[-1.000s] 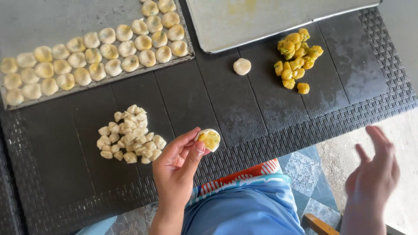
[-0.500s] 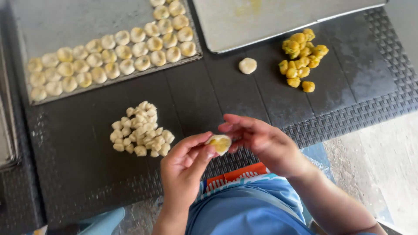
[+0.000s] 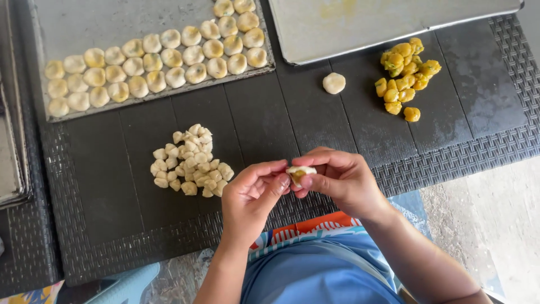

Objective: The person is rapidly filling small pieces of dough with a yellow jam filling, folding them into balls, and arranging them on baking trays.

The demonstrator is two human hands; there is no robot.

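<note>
My left hand (image 3: 253, 197) and my right hand (image 3: 343, 177) meet over the near edge of the dark woven table (image 3: 427, 163), both pinching one small dough piece (image 3: 299, 170) with yellow filling showing at its open seam. Left of my hands lies a heap of small pale dough pieces (image 3: 190, 160). Further off to the right sits a pile of yellow filling balls (image 3: 405, 76). A single round dough ball (image 3: 334, 83) rests between the two piles.
A metal tray (image 3: 67, 25) at the back left holds rows of finished pale dumplings (image 3: 157, 62). A second metal tray (image 3: 394, 19) lies at the back right. Another tray's edge (image 3: 11, 157) shows at far left. Blue clothing (image 3: 320, 270) is below my hands.
My right hand came in from the lower right and joined the left on the filled dough piece. The dough, open and flat a second ago, is now folded nearly shut.
</note>
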